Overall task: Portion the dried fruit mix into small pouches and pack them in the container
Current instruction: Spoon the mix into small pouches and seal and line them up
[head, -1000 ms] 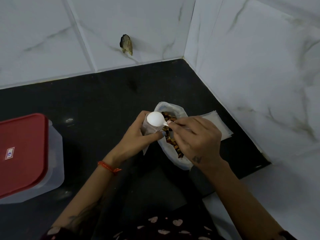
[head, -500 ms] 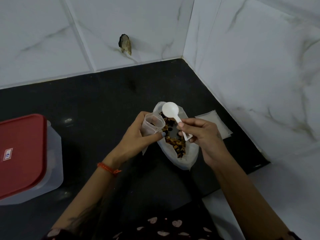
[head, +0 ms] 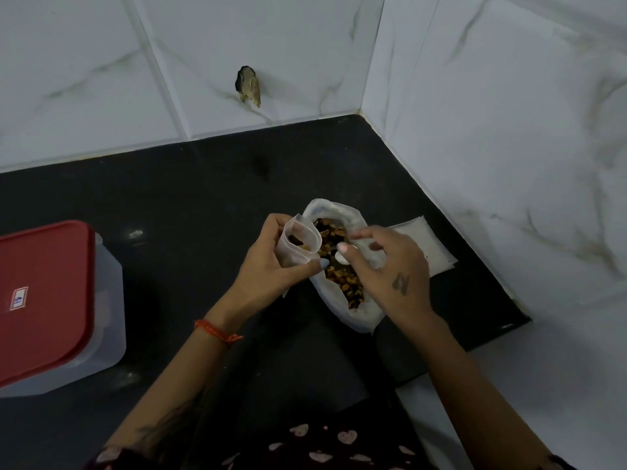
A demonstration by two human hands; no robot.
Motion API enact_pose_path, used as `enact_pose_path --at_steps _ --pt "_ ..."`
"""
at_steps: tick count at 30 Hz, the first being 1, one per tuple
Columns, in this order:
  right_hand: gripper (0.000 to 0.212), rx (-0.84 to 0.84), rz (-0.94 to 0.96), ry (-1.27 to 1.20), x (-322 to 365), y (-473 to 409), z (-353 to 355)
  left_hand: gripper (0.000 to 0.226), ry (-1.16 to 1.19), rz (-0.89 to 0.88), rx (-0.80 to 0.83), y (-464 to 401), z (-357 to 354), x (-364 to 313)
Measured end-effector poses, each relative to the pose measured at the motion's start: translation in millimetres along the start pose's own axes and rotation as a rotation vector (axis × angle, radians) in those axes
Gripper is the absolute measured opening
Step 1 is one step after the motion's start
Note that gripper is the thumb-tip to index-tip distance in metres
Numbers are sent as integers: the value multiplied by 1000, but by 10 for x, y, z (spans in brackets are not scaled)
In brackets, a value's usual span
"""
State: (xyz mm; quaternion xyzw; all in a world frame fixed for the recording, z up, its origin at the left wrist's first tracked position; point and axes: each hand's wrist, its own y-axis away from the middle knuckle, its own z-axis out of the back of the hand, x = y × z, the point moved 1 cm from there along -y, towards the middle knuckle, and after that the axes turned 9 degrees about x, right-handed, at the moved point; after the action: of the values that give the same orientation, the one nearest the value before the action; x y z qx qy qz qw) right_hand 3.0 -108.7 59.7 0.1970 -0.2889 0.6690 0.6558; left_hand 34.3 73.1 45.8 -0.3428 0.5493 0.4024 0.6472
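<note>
A big clear bag of dried fruit mix lies open on the black counter. My left hand grips a small clear pouch, its mouth held open, with a few pieces inside. My right hand holds a white plastic spoon down in the mix; most of the spoon is hidden under my fingers. A clear container with a red lid stands shut at the left edge.
A flat stack of empty pouches lies to the right of the big bag, near the tiled wall corner. A dark chipped hole marks the back wall.
The spoon was over the small pouch's mouth, then lifted away over the big bag; now my right hand has lowered it into the fruit mix. The pouch shows pieces inside.
</note>
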Motion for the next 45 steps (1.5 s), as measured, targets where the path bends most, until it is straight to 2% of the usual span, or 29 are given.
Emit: enact_pose_path --at_steps 3,5,7,9,12,14,17,19,22,25,30,36,42,45 --pt "25 202 48 -379 343 2 51 66 -6 -30 -52 2 -41 -28" --pt "25 257 81 -308 431 2 -36 62 -3 -33 -71 3 -61 -41" --pt "15 218 121 -208 447 -7 -95 62 -28 -27 -83 7 -65 -43" --pt "7 183 135 -251 409 -39 -84 68 -35 -18 -86 18 -45 -57" --pt "13 162 193 -249 335 -102 -20 72 9 -10 -42 49 52 -87" --pt "20 155 212 -260 317 -131 5 62 91 -2 5 71 127 -103" --pt "25 157 174 -325 328 -158 18 32 176 -19 36 99 166 -138" --pt "24 176 139 -388 346 -168 26 23 195 -29 32 111 157 -150" --pt "25 237 89 -490 378 -179 36 21 253 -23 -21 117 137 -151" --pt "15 306 34 -527 404 -189 24 16 289 -7 -64 110 126 -137" --pt "5 265 10 -430 447 -203 8 17 297 14 -71 125 92 -149" --pt "9 335 -35 -402 490 -195 13 13 284 51 -114 154 73 -165" --pt "3 397 -144 -668 456 -158 52 9 366 103 -212 189 79 -227" --pt "7 367 -216 -709 409 -170 59 9 408 129 -228 208 90 -249"
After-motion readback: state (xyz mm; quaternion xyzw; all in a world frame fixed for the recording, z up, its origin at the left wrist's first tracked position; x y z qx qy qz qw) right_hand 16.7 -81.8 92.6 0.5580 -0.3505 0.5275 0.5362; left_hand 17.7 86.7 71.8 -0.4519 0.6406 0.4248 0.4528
